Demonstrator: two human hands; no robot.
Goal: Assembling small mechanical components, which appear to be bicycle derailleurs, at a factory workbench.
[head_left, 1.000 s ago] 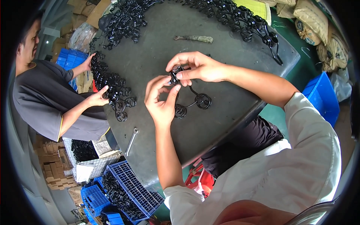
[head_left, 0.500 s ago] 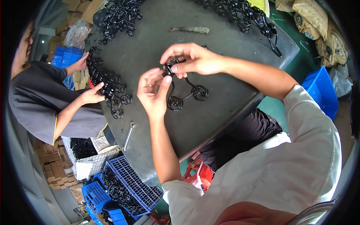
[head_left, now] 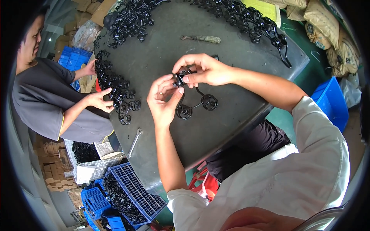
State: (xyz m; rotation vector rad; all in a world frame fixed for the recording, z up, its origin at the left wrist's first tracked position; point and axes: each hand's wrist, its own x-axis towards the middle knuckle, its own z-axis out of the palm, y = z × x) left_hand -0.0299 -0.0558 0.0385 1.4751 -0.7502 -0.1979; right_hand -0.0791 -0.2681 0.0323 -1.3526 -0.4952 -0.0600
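Over the dark table, my left hand [head_left: 162, 101] pinches a small black fitting [head_left: 179, 80] between thumb and fingers. My right hand [head_left: 210, 72] grips the upper end of the same black double-coil torsion spring from the right, its fingertips close to the fitting. Below my hands, the spring's two round coils [head_left: 210, 102] hang at or just above the tabletop, joined by a wire; I cannot tell whether they touch it. My fingers hide part of the fitting and the spring's upper end.
Coiled black springs [head_left: 246, 23] lie in a row at the far right, with a heap of small black parts [head_left: 131, 23] at far left. A co-worker [head_left: 58, 96] handles springs [head_left: 115, 84] on the left. A wrench [head_left: 135, 142], a wrapped-handle tool [head_left: 206, 39] and blue crates [head_left: 138, 188] are also around.
The whole view has shifted slightly, so the table and things sit a little lower and further right. My hands keep nearly the same grip, with the left fingers slightly changed around the fitting.
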